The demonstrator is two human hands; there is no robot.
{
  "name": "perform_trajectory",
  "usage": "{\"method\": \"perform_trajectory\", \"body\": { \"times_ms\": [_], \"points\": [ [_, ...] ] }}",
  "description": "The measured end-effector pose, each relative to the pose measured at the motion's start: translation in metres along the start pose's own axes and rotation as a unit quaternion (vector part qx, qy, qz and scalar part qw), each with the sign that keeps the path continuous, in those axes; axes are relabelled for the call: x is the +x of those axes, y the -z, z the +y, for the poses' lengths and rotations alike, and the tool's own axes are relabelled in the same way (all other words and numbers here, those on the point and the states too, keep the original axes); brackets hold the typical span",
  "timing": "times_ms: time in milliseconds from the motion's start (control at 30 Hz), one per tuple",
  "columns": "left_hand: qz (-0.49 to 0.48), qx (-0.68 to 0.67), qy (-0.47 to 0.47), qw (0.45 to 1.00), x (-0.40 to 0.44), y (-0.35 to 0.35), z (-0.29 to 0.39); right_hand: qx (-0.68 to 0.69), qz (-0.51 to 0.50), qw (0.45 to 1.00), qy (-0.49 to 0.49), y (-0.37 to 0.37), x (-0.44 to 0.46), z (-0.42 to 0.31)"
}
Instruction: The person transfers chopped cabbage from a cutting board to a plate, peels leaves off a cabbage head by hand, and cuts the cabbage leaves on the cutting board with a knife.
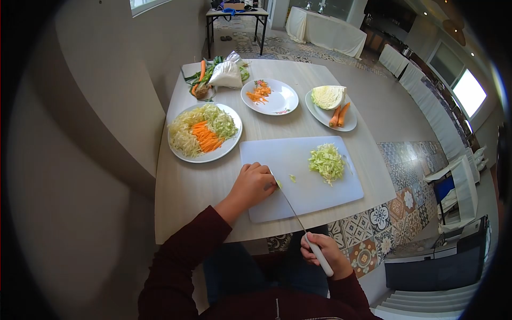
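My right hand (325, 252) grips the pale handle of a kitchen knife (292, 209), its blade slanting up and left across the white cutting board (261, 146). At the far end of the blade, my left hand (255, 184) rests on the board with curled fingers. A bit of pale green cabbage (279, 184) shows at those fingertips, beside the blade; most of what they press on is hidden. Shredded cabbage (327, 162) lies heaped on the board's right side, and a few loose shreds (292, 178) lie between heap and knife.
Behind the board stand a plate of shredded vegetables (234, 144), a floral plate (280, 104) with carrot bits, and a plate (349, 127) holding a cabbage chunk (328, 97) and carrots (340, 116). A white-filled plastic bag (226, 76) sits at the back left. A wall borders the left.
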State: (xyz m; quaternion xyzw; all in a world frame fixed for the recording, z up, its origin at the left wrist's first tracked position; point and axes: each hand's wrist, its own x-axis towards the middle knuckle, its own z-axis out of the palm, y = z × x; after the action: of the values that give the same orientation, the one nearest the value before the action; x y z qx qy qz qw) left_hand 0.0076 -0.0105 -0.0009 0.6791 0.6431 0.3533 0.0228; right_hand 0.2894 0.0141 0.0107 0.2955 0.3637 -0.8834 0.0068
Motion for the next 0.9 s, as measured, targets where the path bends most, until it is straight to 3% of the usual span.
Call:
{"method": "perform_trajectory", "body": {
  "times_ms": [200,600,900],
  "points": [
    [-0.005,0.000,0.003,1.000,0.000,0.000,-0.001,-0.031,0.039,0.999,-0.013,-0.012,-0.021,-0.008],
    [0.005,-0.007,0.020,1.000,0.000,0.002,0.002,0.120,-0.018,0.991,-0.051,0.001,-0.035,-0.005],
    [0.007,0.000,0.012,1.000,0.000,0.002,0.000,0.058,-0.003,0.998,-0.030,-0.006,-0.013,-0.006]
  ]
}}
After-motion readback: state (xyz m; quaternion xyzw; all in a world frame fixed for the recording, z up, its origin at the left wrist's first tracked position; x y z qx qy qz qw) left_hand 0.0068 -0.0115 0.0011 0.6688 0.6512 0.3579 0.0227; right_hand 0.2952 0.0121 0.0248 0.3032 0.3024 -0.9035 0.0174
